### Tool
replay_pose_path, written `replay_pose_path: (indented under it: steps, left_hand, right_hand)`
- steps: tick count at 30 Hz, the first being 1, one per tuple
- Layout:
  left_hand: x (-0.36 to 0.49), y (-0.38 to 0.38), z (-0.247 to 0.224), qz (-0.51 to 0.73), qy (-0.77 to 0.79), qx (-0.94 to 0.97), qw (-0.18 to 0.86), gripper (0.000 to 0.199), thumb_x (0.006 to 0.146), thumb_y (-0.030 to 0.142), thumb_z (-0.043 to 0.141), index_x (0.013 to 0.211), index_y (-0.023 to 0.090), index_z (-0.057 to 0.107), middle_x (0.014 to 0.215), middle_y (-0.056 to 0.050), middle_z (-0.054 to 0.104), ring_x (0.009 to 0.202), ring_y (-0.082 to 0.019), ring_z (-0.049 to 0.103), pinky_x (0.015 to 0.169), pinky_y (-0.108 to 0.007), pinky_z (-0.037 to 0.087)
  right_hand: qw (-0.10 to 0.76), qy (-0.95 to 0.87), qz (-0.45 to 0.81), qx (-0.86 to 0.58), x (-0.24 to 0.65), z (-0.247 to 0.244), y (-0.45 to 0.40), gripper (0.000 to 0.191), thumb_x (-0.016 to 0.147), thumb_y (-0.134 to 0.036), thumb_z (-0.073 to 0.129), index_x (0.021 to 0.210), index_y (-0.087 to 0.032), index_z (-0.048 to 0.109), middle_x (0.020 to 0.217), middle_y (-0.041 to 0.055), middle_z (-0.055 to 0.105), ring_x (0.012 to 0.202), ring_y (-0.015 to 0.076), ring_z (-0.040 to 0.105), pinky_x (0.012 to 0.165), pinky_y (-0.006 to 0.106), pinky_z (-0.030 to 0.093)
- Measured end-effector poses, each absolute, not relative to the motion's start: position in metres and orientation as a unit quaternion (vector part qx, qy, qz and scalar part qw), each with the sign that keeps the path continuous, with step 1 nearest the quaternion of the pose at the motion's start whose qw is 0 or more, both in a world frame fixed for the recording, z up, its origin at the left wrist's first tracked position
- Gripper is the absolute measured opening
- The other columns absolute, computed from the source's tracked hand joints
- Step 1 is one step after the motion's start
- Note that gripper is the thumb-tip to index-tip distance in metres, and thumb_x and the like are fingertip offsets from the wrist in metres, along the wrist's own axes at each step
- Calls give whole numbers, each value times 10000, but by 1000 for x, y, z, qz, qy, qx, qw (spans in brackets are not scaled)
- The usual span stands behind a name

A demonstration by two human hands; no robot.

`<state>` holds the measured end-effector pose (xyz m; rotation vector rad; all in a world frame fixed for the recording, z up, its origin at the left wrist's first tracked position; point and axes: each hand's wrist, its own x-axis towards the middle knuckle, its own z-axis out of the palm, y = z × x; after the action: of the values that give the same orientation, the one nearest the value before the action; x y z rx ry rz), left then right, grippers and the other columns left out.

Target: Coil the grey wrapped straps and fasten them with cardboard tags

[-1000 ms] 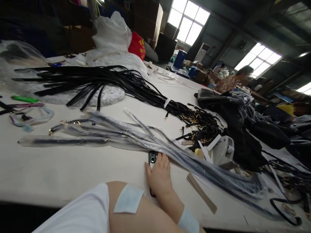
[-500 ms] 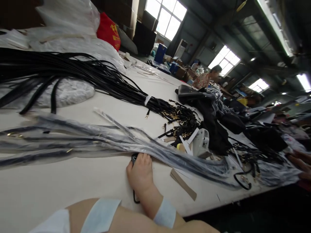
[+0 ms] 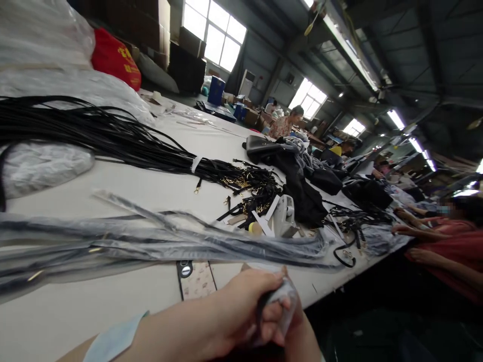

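Observation:
Near the table's front edge my left hand [image 3: 251, 301] is closed round a dark strap in clear plastic [image 3: 283, 296]. My right hand [image 3: 298, 322] meets it from the right, pressed against the same wrapped strap and mostly hidden behind it. A phone [image 3: 198, 279] with a patterned back lies on the table left of my hands. Beyond it, long plastic-wrapped straps [image 3: 241, 246] stretch across the white table [image 3: 124, 306].
A bundle of black straps [image 3: 151, 151] with gold clasps lies farther back. A tape dispenser [image 3: 285, 216] and black bags [image 3: 302, 191] stand right of it. A red bag [image 3: 115, 60] is at the back left. People sit along the right, one in red sleeves [image 3: 445, 246].
The view has swung right. The hand that was at the phone has left it, and the phone now lies uncovered. Both hands are now together on a wrapped strap.

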<state>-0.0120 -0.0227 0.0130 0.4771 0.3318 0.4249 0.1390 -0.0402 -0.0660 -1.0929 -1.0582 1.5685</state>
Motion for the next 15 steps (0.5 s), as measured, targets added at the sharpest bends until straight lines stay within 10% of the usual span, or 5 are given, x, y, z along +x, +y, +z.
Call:
replay_pose_path:
  steps: [4, 8, 15]
  left_hand:
    - [-4, -11, -3, 154, 170, 225, 947, 372, 821, 490, 561, 619, 180, 518, 465, 74, 317, 429, -94, 302, 507, -235, 363]
    - [6, -11, -20, 127, 175, 263, 940, 390, 858, 521, 539, 665, 182, 565, 461, 81, 296, 427, -100, 279, 537, -253, 397]
    - [17, -18, -30, 359, 217, 474, 774, 422, 921, 562, 440, 856, 178, 604, 647, -5, 501, 648, -173, 493, 717, -308, 422]
  right_hand:
    - [445, -498, 585, -462, 205, -54, -77, 652, 660, -633, 748, 1126, -189, 644, 948, 101, 697, 800, 244, 651, 728, 348, 518]
    - [385, -564, 462, -566, 208, -54, -93, 351, 899, -455, 584, 1138, -206, 652, 1021, 84, 680, 959, 233, 617, 903, 361, 462]
    - [230, -557, 687, -407, 153, -68, -129, 447, 828, -581, 609, 970, -185, 761, 750, 30, 638, 624, 114, 549, 574, 204, 438]
